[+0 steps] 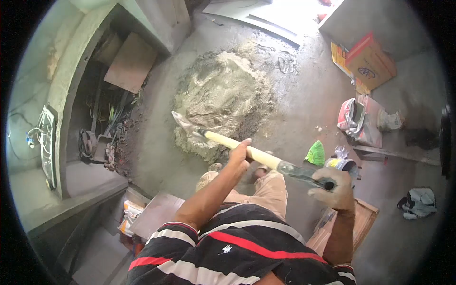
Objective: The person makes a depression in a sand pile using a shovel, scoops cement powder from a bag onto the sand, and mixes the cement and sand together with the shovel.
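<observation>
I hold a shovel (259,156) slantwise in front of my body. My left hand (241,155) is wrapped round the middle of its pale yellow shaft. At the dark handle end, my right hand (336,184) curls its fingers round the grip. The shovel's blade (180,121) points to the far left, at the left edge of a heap of grey, sandy mix (228,88) on the floor. Whether the blade touches the heap or hovers over it, I cannot tell. My feet, partly hidden by the shovel and my legs, stand just short of the heap.
On the right are a cardboard box (370,64), an opened bag (351,116), a green brush head (315,153), a bucket (349,166) and a grey cloth (420,203). A concrete ledge (71,85) and a leaning board (130,61) stand left. Wooden boards (156,213) lie near me.
</observation>
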`<control>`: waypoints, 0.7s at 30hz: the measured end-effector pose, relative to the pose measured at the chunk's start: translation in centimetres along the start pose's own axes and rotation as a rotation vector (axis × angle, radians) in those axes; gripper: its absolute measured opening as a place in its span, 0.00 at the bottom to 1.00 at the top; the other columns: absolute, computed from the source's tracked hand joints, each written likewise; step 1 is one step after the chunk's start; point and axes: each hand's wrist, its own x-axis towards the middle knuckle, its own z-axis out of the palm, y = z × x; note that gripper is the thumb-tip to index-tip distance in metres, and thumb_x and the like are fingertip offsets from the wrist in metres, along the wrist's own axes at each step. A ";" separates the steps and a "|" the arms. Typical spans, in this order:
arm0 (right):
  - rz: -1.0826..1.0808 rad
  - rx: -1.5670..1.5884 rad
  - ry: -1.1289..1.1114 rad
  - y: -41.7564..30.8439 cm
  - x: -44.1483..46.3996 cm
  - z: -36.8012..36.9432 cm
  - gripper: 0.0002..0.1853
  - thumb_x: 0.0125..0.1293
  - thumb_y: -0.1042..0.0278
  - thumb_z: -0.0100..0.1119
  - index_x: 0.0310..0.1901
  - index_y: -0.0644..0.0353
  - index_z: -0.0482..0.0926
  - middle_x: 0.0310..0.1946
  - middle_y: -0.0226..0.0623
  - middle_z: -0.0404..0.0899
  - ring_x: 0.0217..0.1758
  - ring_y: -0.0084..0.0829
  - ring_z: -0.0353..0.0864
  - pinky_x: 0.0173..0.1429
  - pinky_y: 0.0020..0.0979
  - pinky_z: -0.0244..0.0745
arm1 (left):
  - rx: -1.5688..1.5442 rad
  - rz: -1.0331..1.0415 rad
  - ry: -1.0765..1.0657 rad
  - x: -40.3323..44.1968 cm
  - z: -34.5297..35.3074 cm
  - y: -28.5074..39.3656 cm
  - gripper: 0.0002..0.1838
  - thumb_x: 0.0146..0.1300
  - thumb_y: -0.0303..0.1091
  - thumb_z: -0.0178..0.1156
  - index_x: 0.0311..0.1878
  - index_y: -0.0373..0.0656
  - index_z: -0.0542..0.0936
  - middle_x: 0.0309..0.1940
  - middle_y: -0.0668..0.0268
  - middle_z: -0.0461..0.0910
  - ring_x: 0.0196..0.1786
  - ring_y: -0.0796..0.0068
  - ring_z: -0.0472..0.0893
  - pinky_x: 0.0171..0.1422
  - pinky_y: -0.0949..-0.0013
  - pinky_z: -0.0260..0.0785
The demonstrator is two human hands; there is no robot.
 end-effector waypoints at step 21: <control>-0.335 0.135 -0.211 21.2 11.8 -16.8 0.13 0.53 0.69 0.74 0.40 0.61 0.83 0.33 0.42 0.86 0.31 0.35 0.86 0.36 0.32 0.79 | -0.281 0.278 -0.009 15.3 22.1 -10.9 0.18 0.59 0.28 0.68 0.48 0.39 0.70 0.31 0.61 0.74 0.30 0.63 0.77 0.35 0.56 0.77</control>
